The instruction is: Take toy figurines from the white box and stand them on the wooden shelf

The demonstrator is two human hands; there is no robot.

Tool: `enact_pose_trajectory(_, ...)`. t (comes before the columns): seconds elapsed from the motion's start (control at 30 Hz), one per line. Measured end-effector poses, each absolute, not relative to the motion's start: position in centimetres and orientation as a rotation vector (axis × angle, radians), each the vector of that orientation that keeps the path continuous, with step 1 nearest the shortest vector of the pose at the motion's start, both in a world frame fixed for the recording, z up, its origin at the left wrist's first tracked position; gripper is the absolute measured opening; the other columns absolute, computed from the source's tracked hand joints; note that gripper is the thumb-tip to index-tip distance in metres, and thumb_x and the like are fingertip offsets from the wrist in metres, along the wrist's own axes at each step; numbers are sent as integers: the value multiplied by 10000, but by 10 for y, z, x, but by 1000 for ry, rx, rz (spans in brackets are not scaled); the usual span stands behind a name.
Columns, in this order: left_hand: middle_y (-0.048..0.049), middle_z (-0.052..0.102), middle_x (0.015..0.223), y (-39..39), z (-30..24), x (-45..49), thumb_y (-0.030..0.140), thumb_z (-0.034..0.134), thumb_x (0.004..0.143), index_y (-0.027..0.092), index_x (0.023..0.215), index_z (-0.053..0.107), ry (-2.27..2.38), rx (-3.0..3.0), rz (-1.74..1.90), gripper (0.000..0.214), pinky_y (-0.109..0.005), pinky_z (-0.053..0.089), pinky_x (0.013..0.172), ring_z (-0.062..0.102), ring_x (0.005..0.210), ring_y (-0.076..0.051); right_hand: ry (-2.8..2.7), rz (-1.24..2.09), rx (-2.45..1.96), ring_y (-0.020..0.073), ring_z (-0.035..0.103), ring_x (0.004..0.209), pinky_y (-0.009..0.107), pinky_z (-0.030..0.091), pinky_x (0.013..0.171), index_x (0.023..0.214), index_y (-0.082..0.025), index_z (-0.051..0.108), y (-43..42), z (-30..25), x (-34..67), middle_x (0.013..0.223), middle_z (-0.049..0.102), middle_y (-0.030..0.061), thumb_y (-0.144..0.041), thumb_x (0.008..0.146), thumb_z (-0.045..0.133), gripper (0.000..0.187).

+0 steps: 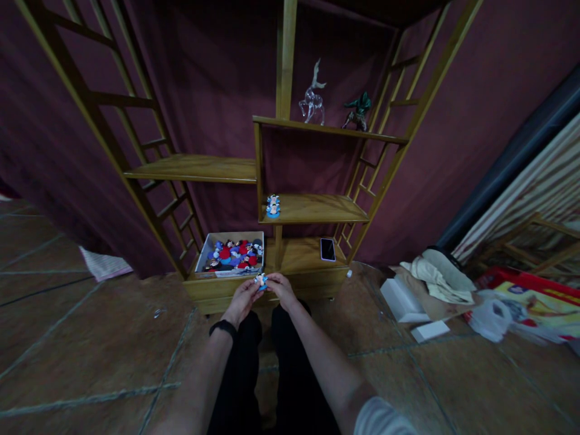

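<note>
A small blue-and-white figurine [261, 281] is pinched between my two hands, just in front of the low shelf. My left hand [244, 298] grips it from the left, and the fingers of my right hand [281, 288] close on its right side. Just beyond my left hand stands an open box [203, 251] full of red, blue and purple figurines [235, 254]. Two similar blue-and-white figurines [273, 206] stand one behind the other at the left end of the middle shelf [317, 209].
A phone [327, 249] lies on the bottom shelf. Up on the higher shelf stand a clear deer ornament [312, 99] and a dark green figure [359, 111]. White boxes [403, 300], cloth [437, 278] and a plastic bag [490, 317] are on the floor at right.
</note>
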State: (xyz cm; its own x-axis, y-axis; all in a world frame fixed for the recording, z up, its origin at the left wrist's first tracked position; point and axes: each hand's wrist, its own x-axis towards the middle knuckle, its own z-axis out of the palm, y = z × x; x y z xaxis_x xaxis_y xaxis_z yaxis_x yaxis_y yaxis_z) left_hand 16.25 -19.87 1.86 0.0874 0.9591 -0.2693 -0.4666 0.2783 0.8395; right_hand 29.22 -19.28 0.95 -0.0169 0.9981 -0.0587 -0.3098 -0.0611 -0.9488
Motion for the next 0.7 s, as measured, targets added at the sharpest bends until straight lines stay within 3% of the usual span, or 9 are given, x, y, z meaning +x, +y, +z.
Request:
enact_pose_trajectory(0.2, -54, 686, 814, -196, 19, 162, 168, 739, 603, 154, 844, 636, 929, 656, 1130, 262, -261, 497, 716, 646, 740, -146, -925, 1372, -1017, 161, 597, 758, 294, 464, 729, 795, -194, 656, -195, 13, 294, 790, 655, 9, -330, 615, 647, 226)
enact_pose_trajectory(0.7, -59, 686, 758, -191, 12, 163, 137, 762, 560, 132, 840, 627, 1008, 671, 1182, 311, -218, 497, 633, 639, 667, -128, -952, 1409, -934, 156, 609, 722, 293, 468, 726, 810, -183, 687, -195, 13, 294, 786, 678, 25, -310, 612, 633, 241)
